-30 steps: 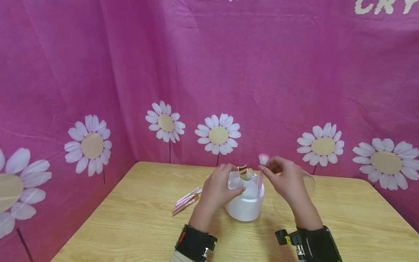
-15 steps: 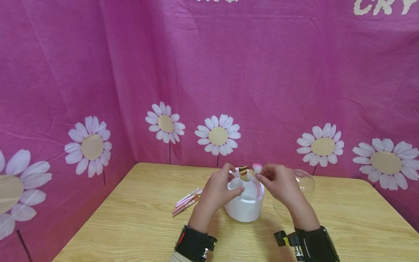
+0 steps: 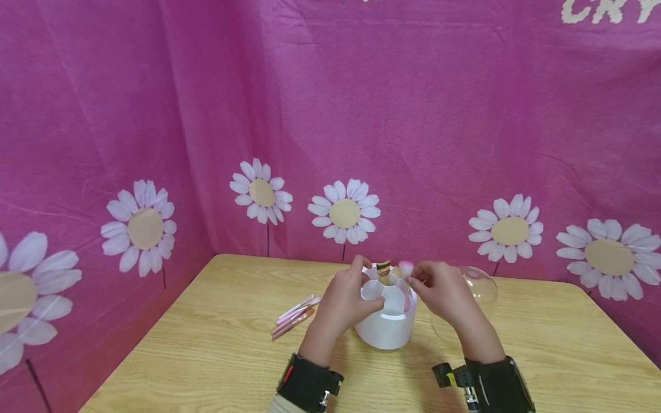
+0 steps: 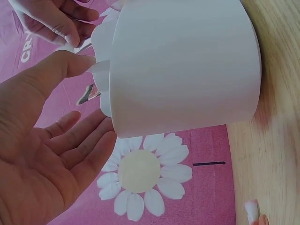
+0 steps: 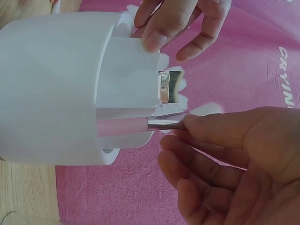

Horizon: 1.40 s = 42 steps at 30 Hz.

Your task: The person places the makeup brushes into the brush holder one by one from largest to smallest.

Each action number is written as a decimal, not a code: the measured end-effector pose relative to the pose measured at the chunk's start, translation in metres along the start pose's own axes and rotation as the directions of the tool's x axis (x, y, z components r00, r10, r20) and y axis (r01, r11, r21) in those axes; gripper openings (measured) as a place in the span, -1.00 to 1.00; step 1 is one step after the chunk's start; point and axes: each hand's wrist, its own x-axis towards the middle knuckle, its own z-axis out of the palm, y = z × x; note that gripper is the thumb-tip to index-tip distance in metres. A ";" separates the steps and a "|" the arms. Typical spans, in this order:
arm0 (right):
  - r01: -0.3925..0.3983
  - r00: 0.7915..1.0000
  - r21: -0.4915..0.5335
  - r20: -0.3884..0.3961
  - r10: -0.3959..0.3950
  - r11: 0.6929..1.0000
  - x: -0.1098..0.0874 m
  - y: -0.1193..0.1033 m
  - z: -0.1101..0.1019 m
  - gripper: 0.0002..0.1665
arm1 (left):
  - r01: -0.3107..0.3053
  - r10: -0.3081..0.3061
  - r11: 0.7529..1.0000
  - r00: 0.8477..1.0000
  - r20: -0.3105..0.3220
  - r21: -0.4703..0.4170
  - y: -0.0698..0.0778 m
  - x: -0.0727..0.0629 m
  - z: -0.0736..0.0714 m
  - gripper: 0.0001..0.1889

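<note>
A round white makeup brush holder (image 3: 384, 332) with a scalloped, divided insert stands upright on the table. My left hand (image 3: 341, 298) grips its top from the left, the thumb (image 4: 77, 63) at the near rim and the fingers at the far side. With thumb and fingertips my right hand (image 3: 444, 289) pinches a pink-handled makeup brush (image 5: 124, 125) by its silver ferrule. Its handle reaches down into a right-hand compartment, the pink and white bristles up. Another brush (image 3: 384, 273), with dark and tan bristles cut in a curve, stands in the middle compartment.
Several makeup brushes (image 3: 294, 316) lie in a bunch on the wooden table (image 3: 217, 355), left of the holder. A clear dome lid (image 3: 482, 287) is behind the right hand. A pink curtain (image 3: 413, 115) printed with daisies hangs behind the table.
My right hand has moved slightly left and down with the pink brush, whose handle now sits lower in the holder. My left hand has stayed at the holder's rim.
</note>
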 end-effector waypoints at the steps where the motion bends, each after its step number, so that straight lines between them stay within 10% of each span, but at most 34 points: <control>1: 0.001 1.000 0.002 0.004 -0.001 1.000 0.000 0.000 0.000 -0.91 | 0.002 -0.002 1.000 1.000 0.001 0.001 0.000 0.000 0.000 -0.41; 34: -0.032 0.997 0.009 0.077 0.031 0.999 -0.003 0.001 0.000 -0.92 | 0.071 -0.066 0.996 0.995 0.081 -0.054 -0.001 0.000 -0.010 -0.38; 42: -0.038 0.996 -0.009 0.078 0.039 0.999 -0.001 0.000 -0.002 -0.91 | 0.202 -0.214 0.971 0.972 -0.094 -0.124 -0.044 -0.004 -0.049 -0.50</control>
